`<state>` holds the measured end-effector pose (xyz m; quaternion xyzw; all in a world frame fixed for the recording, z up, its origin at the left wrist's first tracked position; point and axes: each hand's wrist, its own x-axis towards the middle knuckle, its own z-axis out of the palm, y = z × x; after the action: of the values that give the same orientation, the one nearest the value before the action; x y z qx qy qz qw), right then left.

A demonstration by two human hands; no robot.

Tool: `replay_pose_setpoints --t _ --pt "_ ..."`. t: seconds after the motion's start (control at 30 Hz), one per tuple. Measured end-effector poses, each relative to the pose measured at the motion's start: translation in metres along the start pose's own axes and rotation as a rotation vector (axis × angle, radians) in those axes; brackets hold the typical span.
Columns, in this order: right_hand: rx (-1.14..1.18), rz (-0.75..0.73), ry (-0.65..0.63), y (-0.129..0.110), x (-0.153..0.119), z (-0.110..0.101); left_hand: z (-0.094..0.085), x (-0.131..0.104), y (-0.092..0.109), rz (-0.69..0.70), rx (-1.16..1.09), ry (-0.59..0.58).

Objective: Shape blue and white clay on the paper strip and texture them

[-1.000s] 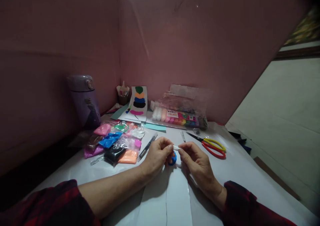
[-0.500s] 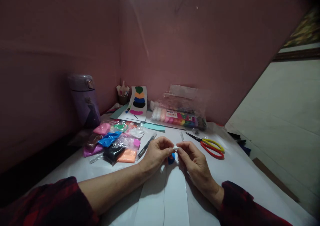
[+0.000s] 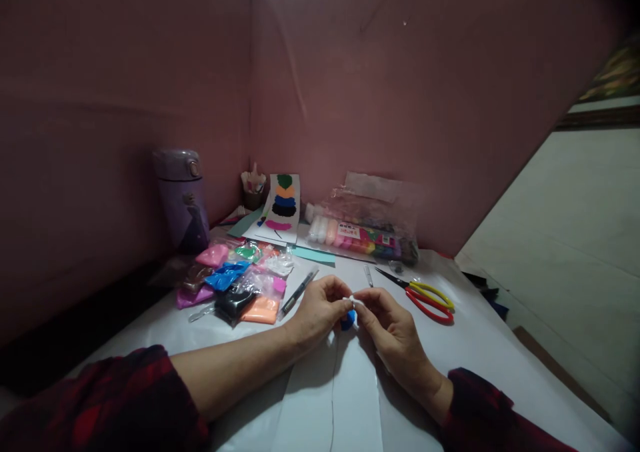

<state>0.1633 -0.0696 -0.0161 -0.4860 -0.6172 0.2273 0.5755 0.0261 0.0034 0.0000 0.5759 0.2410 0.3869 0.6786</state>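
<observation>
Near the middle of the table, my left hand [image 3: 317, 311] and my right hand [image 3: 395, 329] meet fingertip to fingertip. Both pinch a small piece of white clay [image 3: 354, 301] between thumbs and forefingers. Just below it a blue piece [image 3: 348, 320] shows, partly hidden by my left fingers. Under my hands lies white card [image 3: 353, 399] with a line running down it.
Bags of coloured clay [image 3: 235, 302], a pen [image 3: 299, 292] and a purple bottle [image 3: 183, 202] stand or lie to the left. Scissors [image 3: 430, 299] lie at the right. Behind are a painted card [image 3: 284, 209] and a clear pack of clay [image 3: 350, 235].
The view has shifted, so everything sits slightly further right. More of the white clay shows between my fingertips; both hands keep their pinch.
</observation>
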Motion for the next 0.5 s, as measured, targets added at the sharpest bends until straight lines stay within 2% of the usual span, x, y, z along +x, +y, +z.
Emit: replay_pose_setpoints --t 0.2,0.5 --pt "-0.031 -0.020 0.017 -0.0013 -0.0002 0.0002 0.0019 0.0003 0.0010 -0.017 0.016 0.013" --pt "-0.044 0.030 0.030 0.0023 0.0008 -0.0002 0.0013 -0.0001 0.0002 -0.045 0.001 0.022"
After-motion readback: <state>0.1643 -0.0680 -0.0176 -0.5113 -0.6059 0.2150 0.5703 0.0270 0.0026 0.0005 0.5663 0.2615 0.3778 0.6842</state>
